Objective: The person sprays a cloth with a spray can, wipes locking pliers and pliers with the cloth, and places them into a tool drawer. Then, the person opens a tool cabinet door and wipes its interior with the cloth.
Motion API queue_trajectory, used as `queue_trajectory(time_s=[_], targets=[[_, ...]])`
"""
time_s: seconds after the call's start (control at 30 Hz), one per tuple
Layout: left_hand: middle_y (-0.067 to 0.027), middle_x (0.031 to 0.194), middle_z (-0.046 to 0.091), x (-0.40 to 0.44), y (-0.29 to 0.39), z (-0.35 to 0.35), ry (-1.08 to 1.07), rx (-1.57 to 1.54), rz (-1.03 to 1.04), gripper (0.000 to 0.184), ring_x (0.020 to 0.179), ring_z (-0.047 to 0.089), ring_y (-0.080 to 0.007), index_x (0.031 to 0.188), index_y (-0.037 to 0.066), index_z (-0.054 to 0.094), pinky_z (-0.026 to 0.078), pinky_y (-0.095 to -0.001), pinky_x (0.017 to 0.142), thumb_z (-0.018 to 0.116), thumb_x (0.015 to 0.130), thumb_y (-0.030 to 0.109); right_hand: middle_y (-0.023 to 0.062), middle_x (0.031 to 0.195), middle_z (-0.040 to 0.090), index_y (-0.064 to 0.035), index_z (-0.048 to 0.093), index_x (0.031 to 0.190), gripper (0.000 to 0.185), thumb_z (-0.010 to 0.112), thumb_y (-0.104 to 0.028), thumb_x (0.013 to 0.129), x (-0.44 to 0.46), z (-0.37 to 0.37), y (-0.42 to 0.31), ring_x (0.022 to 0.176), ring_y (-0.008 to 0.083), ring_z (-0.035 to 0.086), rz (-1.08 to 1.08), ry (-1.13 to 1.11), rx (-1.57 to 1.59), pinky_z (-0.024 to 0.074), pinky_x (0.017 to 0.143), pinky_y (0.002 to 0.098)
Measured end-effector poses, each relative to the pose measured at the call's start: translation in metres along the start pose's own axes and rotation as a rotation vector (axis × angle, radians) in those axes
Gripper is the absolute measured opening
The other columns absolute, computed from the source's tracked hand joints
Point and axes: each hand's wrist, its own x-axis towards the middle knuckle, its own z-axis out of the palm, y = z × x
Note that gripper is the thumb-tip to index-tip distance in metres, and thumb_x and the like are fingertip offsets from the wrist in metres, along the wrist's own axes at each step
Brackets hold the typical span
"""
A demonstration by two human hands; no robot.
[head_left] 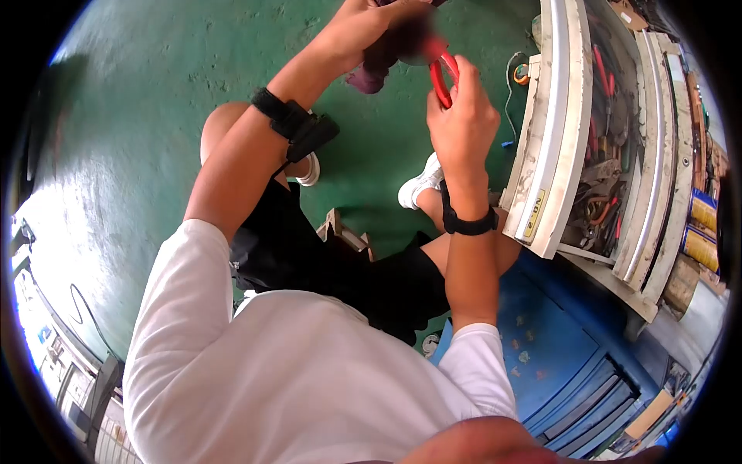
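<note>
My right hand [464, 112] is closed round the red handles of a hand tool that looks like pliers [442, 81]. Its far end runs up into a blurred dark patch, so the jaws cannot be made out. At the top edge my left hand [367, 27] reaches to that same patch, its fingers partly smeared and cut off by the frame. A dark maroon cloth [369, 80] hangs just under the left hand and appears to be bunched in it. Whether the cloth touches the tool is hidden by the blur.
To the right an open drawer [541, 155] holds several tools [599, 193], some red-handled. A roll of orange tape [522, 74] hangs on its side near a thin cable. Below it stands a blue cabinet [541, 332]. Green floor [255, 46] lies under my legs.
</note>
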Motion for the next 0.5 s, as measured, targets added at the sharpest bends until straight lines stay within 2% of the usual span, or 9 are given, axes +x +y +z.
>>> queue_trajectory(time_s=[0.07, 0.1, 0.17, 0.2, 0.3, 0.37, 0.4, 0.47, 0.5], targets=[[-0.0049, 0.093, 0.059, 0.004, -0.005, -0.002, 0.005, 0.039, 0.023, 0.037, 0.08, 0.06, -0.0149, 0.117, 0.008, 0.047, 0.053, -0.0303, 0.067, 0.071, 0.093, 0.021, 0.0141, 0.087, 0.067, -0.0045, 0.054, 0.119, 0.055, 0.078, -0.003, 0.07, 0.002, 0.003, 0.004, 0.068, 0.0297, 0.068, -0.064, 0.068, -0.028, 0.0547, 0.06, 0.0361], [-0.0055, 0.094, 0.059, 0.005, -0.007, -0.002, 0.015, 0.047, 0.045, 0.038, 0.082, 0.06, -0.0151, 0.119, 0.007, 0.047, 0.054, -0.0306, 0.068, 0.071, 0.093, 0.021, 0.0141, 0.087, 0.067, -0.0045, 0.054, 0.119, 0.055, 0.078, -0.003, 0.07, 0.001, 0.004, 0.003, 0.068, 0.0297, 0.068, -0.067, 0.068, -0.03, 0.0547, 0.06, 0.0361], [-0.006, 0.095, 0.06, 0.006, -0.01, -0.003, 0.025, 0.055, 0.069, 0.04, 0.085, 0.061, -0.0154, 0.121, 0.007, 0.046, 0.055, -0.0309, 0.068, 0.071, 0.093, 0.022, 0.0052, 0.068, 0.049, -0.0022, 0.058, 0.115, 0.049, 0.074, 0.0, 0.069, -0.001, 0.007, -0.004, 0.052, 0.0138, 0.05, 0.211, -0.078, 0.26, 0.0446, 0.05, 0.0287], [-0.0071, 0.099, 0.06, 0.005, -0.008, -0.003, 0.006, 0.017, 0.048, 0.043, 0.088, 0.061, -0.0162, 0.125, 0.006, 0.046, 0.056, -0.0316, 0.071, 0.071, 0.093, 0.022, 0.0052, 0.068, 0.049, -0.0022, 0.058, 0.115, 0.049, 0.074, 0.0, 0.069, -0.001, 0.009, -0.005, 0.052, 0.0138, 0.05, 0.207, -0.076, 0.26, 0.0446, 0.05, 0.0287], [-0.0091, 0.105, 0.062, 0.003, -0.002, -0.008, -0.077, -0.063, 0.003, 0.048, 0.092, 0.062, -0.0176, 0.131, 0.005, 0.045, 0.057, -0.0325, 0.076, 0.07, 0.094, 0.022, 0.0017, 0.069, 0.046, 0.0003, 0.057, 0.115, 0.046, 0.073, 0.001, 0.072, 0.001, 0.008, -0.011, 0.052, 0.0077, 0.044, 0.29, -0.083, 0.627, 0.0397, 0.048, 0.0241], [-0.01, 0.108, 0.063, 0.004, 0.002, -0.012, -0.139, -0.098, -0.017, 0.049, 0.094, 0.063, -0.0182, 0.134, 0.005, 0.045, 0.057, -0.0328, 0.078, 0.069, 0.095, 0.022, -0.0012, 0.069, 0.04, 0.0006, 0.053, 0.117, 0.04, 0.068, -0.004, 0.08, 0.004, -0.003, -0.026, 0.049, 0.0069, 0.038, 0.672, -0.295, 1.389, 0.0367, 0.046, 0.0232], [-0.0105, 0.109, 0.063, 0.003, 0.003, -0.012, -0.154, -0.162, -0.036, 0.048, 0.093, 0.063, -0.0185, 0.135, 0.005, 0.046, 0.057, -0.0327, 0.078, 0.068, 0.095, 0.021, -0.0012, 0.069, 0.04, 0.0006, 0.053, 0.117, 0.04, 0.068, -0.004, 0.08, 0.003, -0.003, -0.023, 0.049, 0.0069, 0.038, 0.665, -0.298, 1.392, 0.0367, 0.046, 0.0232], [-0.011, 0.109, 0.064, 0.001, 0.004, -0.011, -0.165, -0.226, -0.054, 0.047, 0.093, 0.063, -0.0187, 0.135, 0.005, 0.047, 0.057, -0.0327, 0.078, 0.067, 0.096, 0.02, -0.0016, 0.067, 0.034, -0.0031, 0.049, 0.118, 0.035, 0.061, -0.011, 0.087, -0.005, -0.001, -0.012, 0.047, 0.0062, 0.034, 0.839, -0.425, 2.136, 0.0353, 0.044, 0.0229], [-0.011, 0.109, 0.064, 0.001, 0.003, -0.01, -0.175, -0.258, -0.053, 0.045, 0.092, 0.063, -0.0187, 0.134, 0.005, 0.047, 0.057, -0.0323, 0.078, 0.067, 0.096, 0.02, -0.0016, 0.067, 0.032, -0.005, 0.046, 0.118, 0.032, 0.056, -0.015, 0.09, -0.006, 0.002, -0.011, 0.045, 0.0082, 0.033, 0.799, -0.457, 2.237, 0.0357, 0.043, 0.0241]])
